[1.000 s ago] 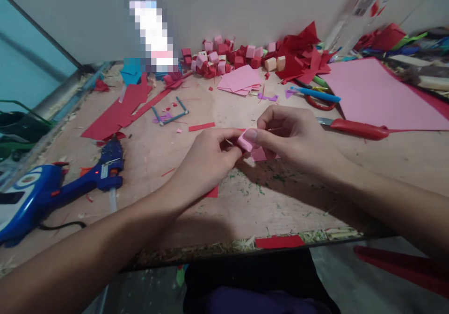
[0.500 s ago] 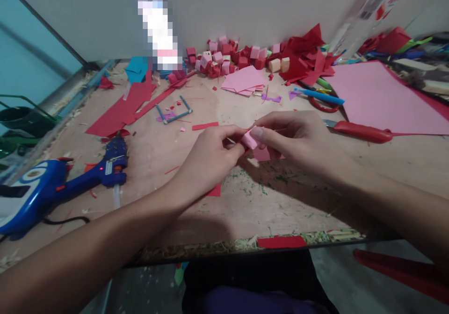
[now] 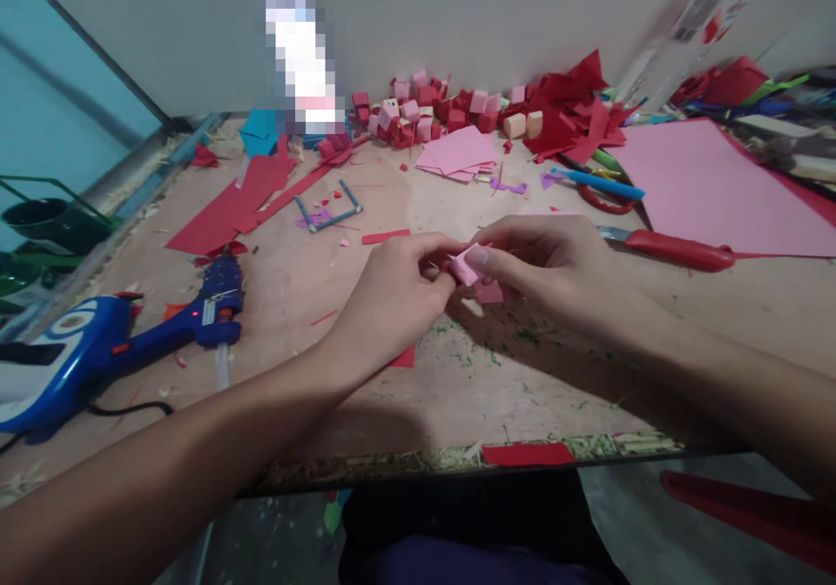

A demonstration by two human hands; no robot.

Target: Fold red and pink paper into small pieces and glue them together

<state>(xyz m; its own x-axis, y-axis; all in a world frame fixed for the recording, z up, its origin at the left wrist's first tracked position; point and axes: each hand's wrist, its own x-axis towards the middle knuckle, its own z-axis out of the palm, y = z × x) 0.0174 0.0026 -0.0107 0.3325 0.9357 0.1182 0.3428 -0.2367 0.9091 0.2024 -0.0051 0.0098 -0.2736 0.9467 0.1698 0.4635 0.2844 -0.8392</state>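
Note:
Between my hands, above the middle of the table, is a small pink paper cube, partly covered by fingers. My left hand is closed on its left side, with a bit of red showing at the fingertips. My right hand pinches it from the right, thumb on the pink face. Just below the cube lies a pink paper scrap. A red paper piece sticks out from under my left wrist, and a red strip lies beyond that hand.
A blue glue gun with its red light on stands at the left. Along the back are many small red and pink cubes and pink paper pieces. To the right lie a red-handled knife, a blue pen and a pink sheet.
The pink paper cube is turned slightly in my fingers, and more of the scrap below shows. The whole view has shifted slightly; both hands stay close together.

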